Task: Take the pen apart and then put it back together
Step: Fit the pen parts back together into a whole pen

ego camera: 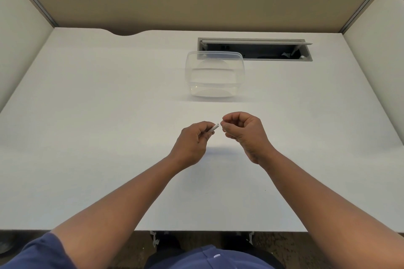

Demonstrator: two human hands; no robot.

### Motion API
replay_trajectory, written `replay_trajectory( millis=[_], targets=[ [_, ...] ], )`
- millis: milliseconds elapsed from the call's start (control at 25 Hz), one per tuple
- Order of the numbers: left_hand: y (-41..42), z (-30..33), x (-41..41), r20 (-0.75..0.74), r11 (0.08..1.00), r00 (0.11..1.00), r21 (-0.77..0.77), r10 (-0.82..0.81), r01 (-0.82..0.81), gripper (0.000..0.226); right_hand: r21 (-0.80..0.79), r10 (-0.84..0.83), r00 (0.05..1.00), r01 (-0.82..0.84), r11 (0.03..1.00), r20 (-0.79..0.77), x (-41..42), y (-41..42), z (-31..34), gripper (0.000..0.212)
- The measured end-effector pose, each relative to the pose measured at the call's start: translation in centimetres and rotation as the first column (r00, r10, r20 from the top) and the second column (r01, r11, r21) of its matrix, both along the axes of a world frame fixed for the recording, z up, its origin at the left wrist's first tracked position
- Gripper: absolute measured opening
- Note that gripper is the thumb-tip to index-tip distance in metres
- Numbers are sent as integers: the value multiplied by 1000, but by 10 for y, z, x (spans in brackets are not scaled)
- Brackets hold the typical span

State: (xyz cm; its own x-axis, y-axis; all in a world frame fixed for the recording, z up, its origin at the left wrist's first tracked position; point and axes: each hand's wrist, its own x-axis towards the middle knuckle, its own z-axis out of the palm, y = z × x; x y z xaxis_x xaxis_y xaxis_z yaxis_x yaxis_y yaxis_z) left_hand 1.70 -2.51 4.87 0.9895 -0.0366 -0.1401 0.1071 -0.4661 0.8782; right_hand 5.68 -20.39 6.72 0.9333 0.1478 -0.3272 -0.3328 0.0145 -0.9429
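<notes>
My left hand [193,142] grips a white pen barrel [214,128]; only its short open end sticks out toward the right, the remainder is hidden in my fingers. My right hand [242,131] is curled shut just to the right of that end, fingertips pinched at about the barrel's tip. A small pale pen part [221,124] seems pinched there, but it is too small to identify. Both hands hover over the white desk [109,137], a small gap between them.
A clear plastic container [214,74] stands on the desk behind my hands. Behind it is a grey cable tray opening [255,49] with its lid raised. Tan partition walls close the back and both sides. The desk's front edge runs below my forearms.
</notes>
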Motion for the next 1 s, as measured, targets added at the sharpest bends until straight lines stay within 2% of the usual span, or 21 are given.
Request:
replay_trajectory(
  millis=[240,480,640,800,1000],
  targets=[
    [-1,-1,-1,-6,1000,1000,-14,17,-17,21,-26,-20,1000,20,999,-13,-1,-5,-7,13],
    [0,-1,-1,-1,1000,1000,-21,23,-23,20,-158,-69,998,67,985,-5,4,-16,-27,10],
    [-1,-2,0,-19,999,999,-24,34,-35,19,-429,-92,994,112,896,66,5,-30,-41,13],
    [-1,-4,2,-26,999,999,-24,30,-31,17,-615,-92,991,130,778,94,7,-41,-55,17],
    [-1,-5,3,-35,999,999,-24,24,-25,16,-735,-56,998,57,675,26,11,-47,-70,20]
  ],
)
